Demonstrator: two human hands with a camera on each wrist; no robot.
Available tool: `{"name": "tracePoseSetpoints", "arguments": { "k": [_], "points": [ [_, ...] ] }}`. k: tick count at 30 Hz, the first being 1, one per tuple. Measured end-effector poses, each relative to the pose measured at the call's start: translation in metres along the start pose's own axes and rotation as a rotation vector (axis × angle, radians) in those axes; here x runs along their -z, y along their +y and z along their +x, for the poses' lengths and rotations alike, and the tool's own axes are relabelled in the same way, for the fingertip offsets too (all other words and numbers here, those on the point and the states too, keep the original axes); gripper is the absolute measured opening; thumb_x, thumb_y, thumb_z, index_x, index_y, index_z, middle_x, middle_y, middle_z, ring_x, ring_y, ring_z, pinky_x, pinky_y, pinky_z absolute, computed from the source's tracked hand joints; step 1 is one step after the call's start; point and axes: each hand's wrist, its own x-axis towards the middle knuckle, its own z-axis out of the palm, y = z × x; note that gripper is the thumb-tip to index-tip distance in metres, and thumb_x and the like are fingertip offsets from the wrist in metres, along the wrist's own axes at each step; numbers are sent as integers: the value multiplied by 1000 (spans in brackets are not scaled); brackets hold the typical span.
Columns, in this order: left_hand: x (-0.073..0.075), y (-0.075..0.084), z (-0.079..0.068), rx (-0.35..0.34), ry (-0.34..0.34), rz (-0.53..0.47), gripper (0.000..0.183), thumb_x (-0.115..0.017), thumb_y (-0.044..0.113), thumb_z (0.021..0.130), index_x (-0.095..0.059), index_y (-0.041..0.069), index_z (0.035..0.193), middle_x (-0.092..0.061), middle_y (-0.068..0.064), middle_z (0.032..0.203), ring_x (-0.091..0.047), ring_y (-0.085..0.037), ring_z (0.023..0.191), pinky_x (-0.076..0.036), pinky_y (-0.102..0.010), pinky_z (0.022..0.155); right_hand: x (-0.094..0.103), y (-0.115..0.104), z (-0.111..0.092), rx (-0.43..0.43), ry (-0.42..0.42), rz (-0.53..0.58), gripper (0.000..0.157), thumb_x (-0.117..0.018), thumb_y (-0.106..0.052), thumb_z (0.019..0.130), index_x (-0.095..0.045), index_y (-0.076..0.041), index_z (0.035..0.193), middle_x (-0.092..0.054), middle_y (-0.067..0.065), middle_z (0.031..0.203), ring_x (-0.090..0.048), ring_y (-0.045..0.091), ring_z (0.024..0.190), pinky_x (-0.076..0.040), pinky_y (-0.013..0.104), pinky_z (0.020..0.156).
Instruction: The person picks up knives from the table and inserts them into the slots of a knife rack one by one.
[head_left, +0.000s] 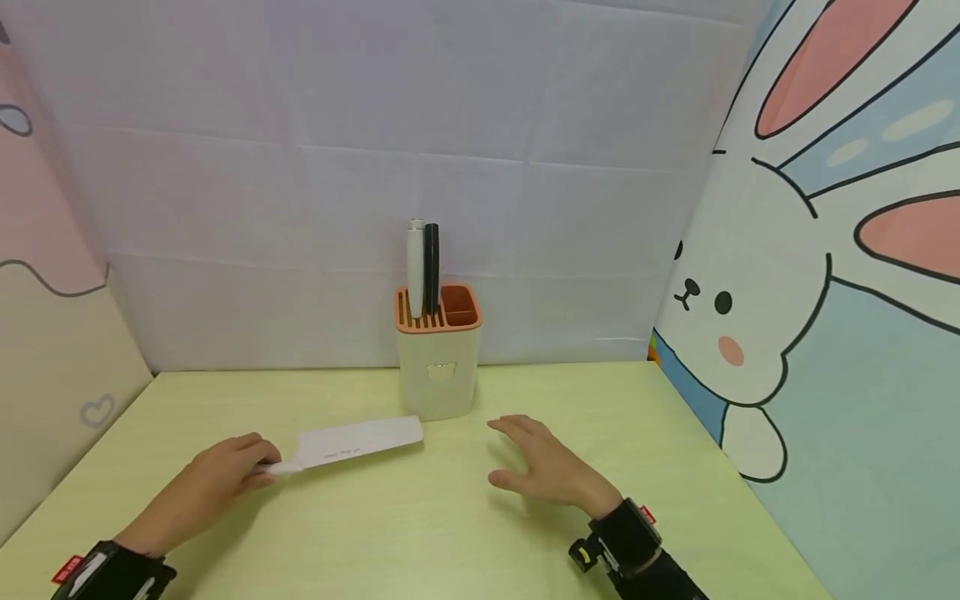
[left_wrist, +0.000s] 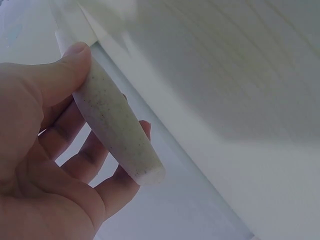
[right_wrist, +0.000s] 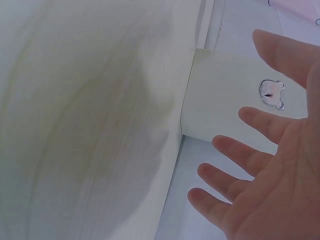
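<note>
My left hand (head_left: 225,473) holds a white kitchen knife (head_left: 363,440) by its handle, a little above the table at the left. Its broad white blade points right, its tip in front of the knife holder. In the left wrist view, the thumb and curled fingers are around the pale, speckled handle (left_wrist: 117,120). My right hand (head_left: 551,467) is held over the table to the right of the holder, its fingers spread and grasping nothing. The right wrist view shows this palm (right_wrist: 285,190) beside the holder's side with the bear-shaped window.
The cream knife holder (head_left: 438,375) with an orange top stands at the table's back edge. A white-handled tool (head_left: 416,267) and a black-handled one (head_left: 431,268) stand in its slots. Behind is a white sheet (head_left: 300,208); a rabbit-patterned panel (head_left: 750,292) borders the right side.
</note>
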Motion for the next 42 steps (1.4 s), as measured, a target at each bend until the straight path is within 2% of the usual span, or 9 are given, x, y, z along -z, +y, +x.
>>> {"name": "tracePoseSetpoints", "arguments": {
  "k": [6,15,20,30,42],
  "points": [
    [-6,4,0,3,-6,0,33,-83,11,71,-61,23,93,-55,15,90,-50,1,77,-49,-23,62,0,1,-1,-5,2,4,68,-66,-44,88,-39,-15,143,-36,7,144,-31,24,131,-33,49,105],
    [-13,13,9,-58,20,-21,35,-84,9,68,-62,20,93,-55,13,91,-52,-1,78,-49,-23,63,-1,3,-1,-2,10,6,67,-65,-45,89,-39,-17,143,-38,10,143,-32,24,130,-34,49,103],
    [-17,19,15,-54,17,-25,35,-84,9,69,-61,22,93,-55,15,90,-51,-1,77,-49,-23,63,-2,3,-3,-10,11,5,68,-66,-44,88,-39,-15,144,-37,8,144,-31,24,131,-34,49,104],
    [-32,29,26,-62,-3,-15,33,-83,11,70,-61,22,91,-54,14,90,-52,-5,77,-50,-27,64,-1,3,-4,8,16,12,69,-66,-43,89,-38,-14,144,-37,13,144,-31,25,131,-34,50,104],
    [-40,49,43,-65,-30,-52,30,-82,10,73,-61,20,92,-55,11,89,-52,-6,77,-51,-27,65,1,3,-6,-2,44,4,68,-65,-46,89,-38,-17,144,-37,5,144,-32,22,131,-34,48,104]
  ]
}}
